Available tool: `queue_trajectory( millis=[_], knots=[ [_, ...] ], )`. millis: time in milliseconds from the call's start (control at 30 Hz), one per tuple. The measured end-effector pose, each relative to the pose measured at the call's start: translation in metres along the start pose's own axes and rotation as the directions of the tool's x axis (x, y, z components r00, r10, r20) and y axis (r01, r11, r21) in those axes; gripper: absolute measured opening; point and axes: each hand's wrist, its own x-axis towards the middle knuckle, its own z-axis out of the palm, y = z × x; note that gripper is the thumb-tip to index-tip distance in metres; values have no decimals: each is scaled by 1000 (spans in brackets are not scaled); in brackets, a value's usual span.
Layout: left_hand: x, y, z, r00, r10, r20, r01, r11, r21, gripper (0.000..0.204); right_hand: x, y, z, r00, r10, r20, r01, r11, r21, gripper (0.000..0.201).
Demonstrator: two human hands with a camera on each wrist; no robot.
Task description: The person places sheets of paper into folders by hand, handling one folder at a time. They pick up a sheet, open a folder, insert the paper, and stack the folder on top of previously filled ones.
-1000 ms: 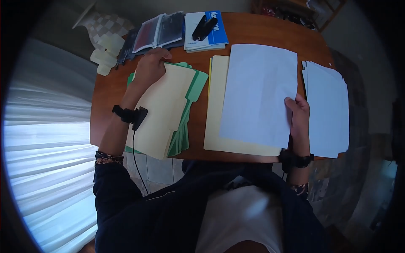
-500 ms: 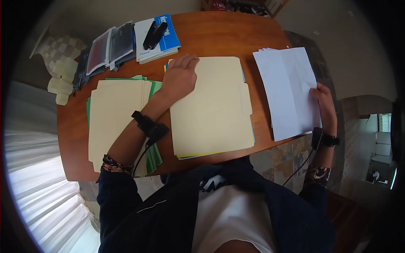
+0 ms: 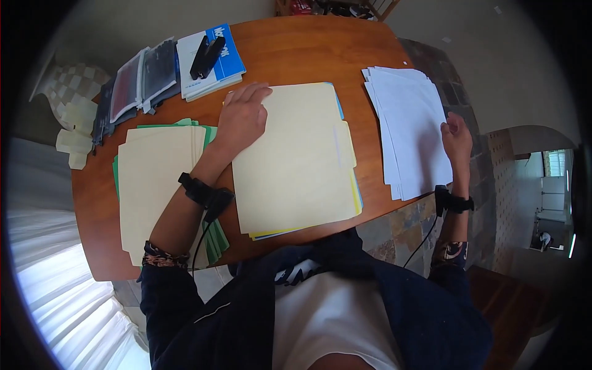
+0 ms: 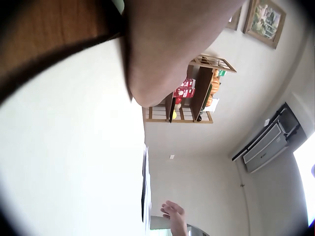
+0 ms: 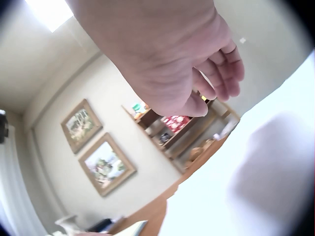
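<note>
The white papers (image 3: 404,123) are lying in a loose stack towards the right edge of the bench (image 3: 308,49), their near ends reaching its front edge. Thin and limp, they are probably going to be light but floppy, with sheets sliding over one another; taking them by the long right side, thumb above and fingers beneath, looks best. The cream folders (image 3: 290,160) are lying left of them, near the middle of the front edge, with yellow and blue showing along their margins. They are looking stiffer, though slippery as a pile and easily creased; the side away from the left hand, by the tab (image 3: 345,145), is offering a good hold.

The left hand (image 3: 245,120) is resting on the far left corner of the cream folders, its fingers loosely bent and apparently gripping nothing. The right hand (image 3: 457,140) is hovering beside the right side of the papers, its fingers relaxed, curving slightly and holding nothing.

The right wrist view is showing the right palm and the gap between its fingers and the papers, which the head view is leaving unclear. The left wrist view is hiding the left fingertips but catching the right hand raised beyond the papers. Only the head view is giving the whole layout, including the green folders (image 3: 216,243) at the left and the black stapler (image 3: 207,58) on the notebooks (image 3: 229,58).
</note>
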Motion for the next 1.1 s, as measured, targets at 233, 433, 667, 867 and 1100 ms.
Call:
queue_trajectory(
  millis=[233,433,667,867,1100],
  knots=[
    [-2,-2,1,999,24,-27,-24,1000,10,34,-87,-159,19,701,-175,691,-369,740,562,31],
    [-1,-2,1,1000,4,-22,-4,1000,-4,34,-97,-171,49,633,-186,751,-480,667,570,34],
    [-1,-1,2,1000,4,-23,-4,1000,-8,35,-97,-172,44,512,-206,834,-676,502,539,36],
    [0,1,0,1000,-10,-20,9,1000,-10,39,-96,-161,55,491,-291,821,-819,168,549,31],
    [3,1,-3,994,-97,59,101,993,-64,69,-99,-193,49,574,-403,713,-729,146,669,31]
  ],
)
